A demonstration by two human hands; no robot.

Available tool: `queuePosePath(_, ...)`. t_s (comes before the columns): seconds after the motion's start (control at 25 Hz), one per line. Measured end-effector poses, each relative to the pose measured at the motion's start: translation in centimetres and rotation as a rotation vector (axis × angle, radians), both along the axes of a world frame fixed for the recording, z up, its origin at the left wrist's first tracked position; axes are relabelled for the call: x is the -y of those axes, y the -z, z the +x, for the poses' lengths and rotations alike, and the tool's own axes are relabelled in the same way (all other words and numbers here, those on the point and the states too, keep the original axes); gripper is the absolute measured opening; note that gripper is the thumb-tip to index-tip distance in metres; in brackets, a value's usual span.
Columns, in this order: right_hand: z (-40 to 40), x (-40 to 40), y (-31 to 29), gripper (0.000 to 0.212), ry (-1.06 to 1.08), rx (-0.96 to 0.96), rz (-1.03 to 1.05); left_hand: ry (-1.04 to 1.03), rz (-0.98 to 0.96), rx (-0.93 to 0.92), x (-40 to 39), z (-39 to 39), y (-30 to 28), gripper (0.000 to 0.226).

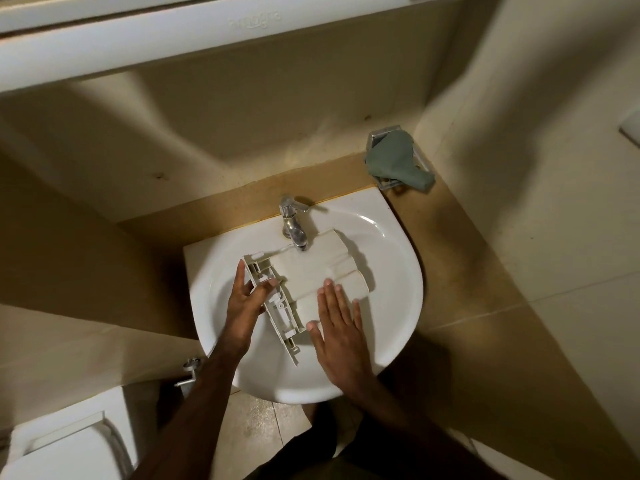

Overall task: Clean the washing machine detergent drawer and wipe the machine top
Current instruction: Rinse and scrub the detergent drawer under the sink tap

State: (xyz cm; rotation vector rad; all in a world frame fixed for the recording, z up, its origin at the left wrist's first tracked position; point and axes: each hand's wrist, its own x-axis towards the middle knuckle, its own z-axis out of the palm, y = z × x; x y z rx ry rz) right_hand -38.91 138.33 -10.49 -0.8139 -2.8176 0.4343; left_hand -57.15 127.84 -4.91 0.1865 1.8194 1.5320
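Two bare forearms at 6 o'clock, reaching up into white sink (pixel 398 306). Left hand (pixel 247 299) at 9 o'clock of drawer (pixel 311 271), fingers and thumb clamped on its front panel edge. Right hand (pixel 337 320) at 5 o'clock of drawer, laid flat, fingers spread and straight, palm down on drawer's underside, gripping nothing. Drawer upside down, lying tilted across basin, far end just under tap (pixel 294 223) at 12 o'clock. Green cloth (pixel 394 161) draped over metal holder (pixel 381 136) on wall corner, at 1 o'clock, well apart from sink. Brown bench (pixel 450 254) around basin's far and right sides. Toilet lid (pixel 65 441) at 8 o'clock, low in view. Small metal valve (pixel 188 372) on wall below sink's left edge.
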Motion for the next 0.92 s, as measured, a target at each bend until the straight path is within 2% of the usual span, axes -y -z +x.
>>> queuePosePath(0.2,1.1,-3.6,-0.4,0.053,-0.081,-0.071,0.087,-0.013,0.002,0.004,0.0,0.0,0.3,0.096)
queuePosePath(0.4,-0.5,-5.0,-0.7,0.024,0.153,-0.243,-0.075,-0.040,-0.007,0.005,-0.5,0.6,0.2,0.100)
queuePosePath(0.64,-0.9,-5.3,-0.9,0.035,0.153,-0.092,-0.015,-0.066,-0.009,0.006,-0.7,0.8,0.2,0.093)
queuePosePath(0.84,-0.4,-0.5,-0.6,0.049,-0.254,-0.032,0.075,-0.061,0.027,-0.012,-0.7,1.1,0.0,0.075)
queuePosePath(0.92,0.1,-1.6,-0.7,0.055,-0.241,-0.020,0.085,-0.085,0.027,0.000,-0.8,1.4,0.0,0.071)
